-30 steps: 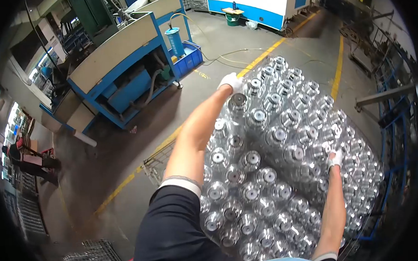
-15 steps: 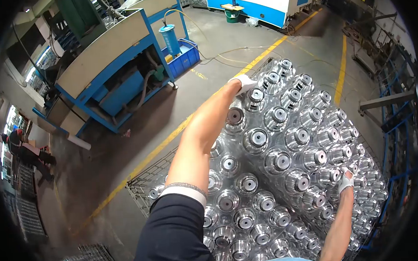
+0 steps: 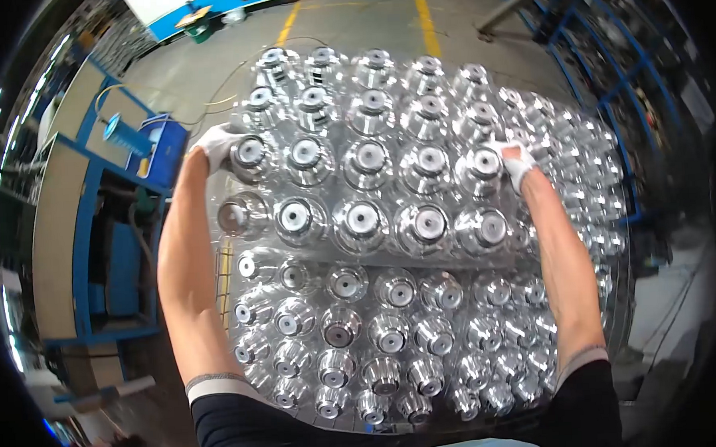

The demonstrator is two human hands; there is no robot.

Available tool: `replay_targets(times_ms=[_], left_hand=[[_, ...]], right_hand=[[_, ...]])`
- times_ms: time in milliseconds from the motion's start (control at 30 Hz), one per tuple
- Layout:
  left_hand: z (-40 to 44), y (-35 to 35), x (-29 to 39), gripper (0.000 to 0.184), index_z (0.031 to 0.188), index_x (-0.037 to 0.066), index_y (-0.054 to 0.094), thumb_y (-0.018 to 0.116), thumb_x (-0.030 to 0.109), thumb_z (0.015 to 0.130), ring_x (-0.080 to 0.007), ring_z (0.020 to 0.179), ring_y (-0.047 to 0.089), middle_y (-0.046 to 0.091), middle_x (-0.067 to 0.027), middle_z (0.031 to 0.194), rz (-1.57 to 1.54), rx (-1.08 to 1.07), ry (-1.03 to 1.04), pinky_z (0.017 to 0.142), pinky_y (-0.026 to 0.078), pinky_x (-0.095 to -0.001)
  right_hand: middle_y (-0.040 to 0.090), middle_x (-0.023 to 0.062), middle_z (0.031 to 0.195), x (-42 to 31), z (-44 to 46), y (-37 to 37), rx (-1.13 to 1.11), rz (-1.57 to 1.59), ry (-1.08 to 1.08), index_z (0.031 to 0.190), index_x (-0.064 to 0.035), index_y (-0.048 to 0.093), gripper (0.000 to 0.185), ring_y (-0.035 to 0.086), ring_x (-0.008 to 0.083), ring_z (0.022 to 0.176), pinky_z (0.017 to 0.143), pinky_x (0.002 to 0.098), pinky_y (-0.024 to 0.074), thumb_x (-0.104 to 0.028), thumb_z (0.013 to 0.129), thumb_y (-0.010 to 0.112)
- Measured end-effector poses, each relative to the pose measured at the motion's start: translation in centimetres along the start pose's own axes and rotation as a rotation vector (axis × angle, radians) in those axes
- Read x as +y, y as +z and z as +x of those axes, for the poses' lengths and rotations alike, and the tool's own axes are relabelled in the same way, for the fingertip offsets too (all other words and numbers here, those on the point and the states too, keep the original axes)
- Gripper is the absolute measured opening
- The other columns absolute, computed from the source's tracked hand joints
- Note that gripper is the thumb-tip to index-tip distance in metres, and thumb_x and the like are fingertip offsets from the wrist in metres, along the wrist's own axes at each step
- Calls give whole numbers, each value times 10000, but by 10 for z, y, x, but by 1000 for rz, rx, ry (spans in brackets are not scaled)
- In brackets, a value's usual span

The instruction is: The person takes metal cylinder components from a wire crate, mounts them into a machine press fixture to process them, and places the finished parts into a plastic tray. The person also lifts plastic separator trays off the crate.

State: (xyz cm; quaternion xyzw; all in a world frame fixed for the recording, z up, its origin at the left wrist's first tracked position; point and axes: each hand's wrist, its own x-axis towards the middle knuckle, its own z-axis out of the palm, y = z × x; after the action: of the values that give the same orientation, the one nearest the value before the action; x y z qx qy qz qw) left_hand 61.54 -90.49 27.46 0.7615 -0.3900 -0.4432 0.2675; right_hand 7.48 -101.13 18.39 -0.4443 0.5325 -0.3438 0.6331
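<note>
A clear plastic tray (image 3: 339, 252) bears rows of shiny chrome-like cups (image 3: 369, 156), each with a pale round top and a small dark centre. My left hand (image 3: 220, 146), in a white glove, is closed on the tray's left edge, its fingertips partly hidden beside a cup. At the right side my gloved right hand (image 3: 517, 165) grips the tray next to another cup; its fingers are partly hidden too. Nearer to me, more of the same cups (image 3: 391, 334) stand in rows slightly below this tray.
Under the cups is a wire-mesh cage (image 3: 224, 281). To the left stands a blue-framed machine (image 3: 77, 236), with a blue bin (image 3: 163, 148) and a blue cylinder (image 3: 124, 135) beside it. Blue racks (image 3: 600, 93) line the right. Yellow floor lines (image 3: 425, 17) run beyond the cage.
My view has turned to face the tray squarely, and the machine now sits further left. Both hands remain at the tray, now level with each other on opposite sides.
</note>
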Motion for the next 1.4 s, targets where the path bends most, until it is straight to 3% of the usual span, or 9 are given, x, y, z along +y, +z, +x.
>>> replay_targets(times_ms=[267, 300, 467, 667, 800, 1000, 1167, 1267, 1400], left_hand=[[-11, -18, -5, 242, 1062, 66, 606, 609, 124, 827, -147, 606, 625, 638, -54, 795, -84, 40, 104, 480, 510, -288], [-16, -20, -2, 235, 1075, 64, 599, 577, 107, 845, -150, 605, 627, 638, -56, 795, -60, 49, 51, 483, 516, -291], [-22, -35, -26, 225, 1106, 44, 589, 516, 74, 895, -173, 684, 650, 656, -82, 870, -156, 42, 106, 567, 554, -325], [-108, -7, -21, 262, 1069, 14, 617, 639, 120, 830, -130, 744, 620, 649, -55, 901, -156, 63, 194, 633, 501, -266], [-181, 38, -24, 329, 1139, 13, 564, 639, 125, 839, -128, 787, 602, 638, -73, 972, -72, 149, 260, 683, 497, -264], [-270, 143, -56, 312, 1118, 18, 550, 655, 69, 829, -59, 496, 463, 581, -30, 779, -60, 173, 280, 410, 357, -227], [-374, 257, -15, 468, 1165, -37, 500, 699, 157, 789, -229, 894, 601, 628, -172, 1031, 219, 136, 171, 804, 474, -342], [-387, 303, -16, 427, 1108, -53, 504, 698, 162, 795, -152, 640, 601, 635, -152, 909, 97, 35, 130, 555, 487, -272], [-390, 370, -41, 427, 1082, -64, 499, 706, 162, 784, -150, 792, 613, 646, -147, 913, 101, 32, 205, 672, 497, -267]], right_hand=[[675, 74, 914, -24, -8, -6, 127, -180, -150, 933, 13, 643, 170, 634, 166, 834, 760, 289, 501, -58, 781, 671], [672, 44, 838, -15, -3, -12, 101, -91, -272, 959, -24, 658, 209, 609, 117, 668, 558, 272, 464, -174, 815, 661], [603, 66, 628, -55, -69, -12, 137, -256, -85, 801, -5, 663, 178, 488, 134, 451, 361, 326, 337, -166, 742, 712], [616, 57, 626, -30, -128, -57, 55, -236, -317, 756, 31, 670, 207, 557, 132, 577, 528, 289, 428, -174, 755, 692], [600, 151, 907, -14, -198, -103, 24, 15, -190, 1072, 5, 550, 207, 606, 232, 815, 683, 320, 526, -60, 878, 515], [580, 104, 1071, 10, -346, -169, 120, -56, -186, 1235, 27, 484, 515, 582, 143, 932, 785, 236, 509, 115, 742, 605], [600, 72, 1126, 58, -435, -249, 130, -57, -174, 1226, 42, 499, 482, 560, 136, 993, 892, 269, 440, -27, 772, 644], [599, 76, 1118, 82, -457, -286, 223, -58, -123, 1233, 55, 491, 535, 565, 142, 976, 850, 255, 448, -2, 734, 675], [623, 50, 1075, 102, -480, -346, 233, -52, -112, 1205, 45, 525, 479, 581, 122, 932, 841, 251, 453, 15, 745, 656]])
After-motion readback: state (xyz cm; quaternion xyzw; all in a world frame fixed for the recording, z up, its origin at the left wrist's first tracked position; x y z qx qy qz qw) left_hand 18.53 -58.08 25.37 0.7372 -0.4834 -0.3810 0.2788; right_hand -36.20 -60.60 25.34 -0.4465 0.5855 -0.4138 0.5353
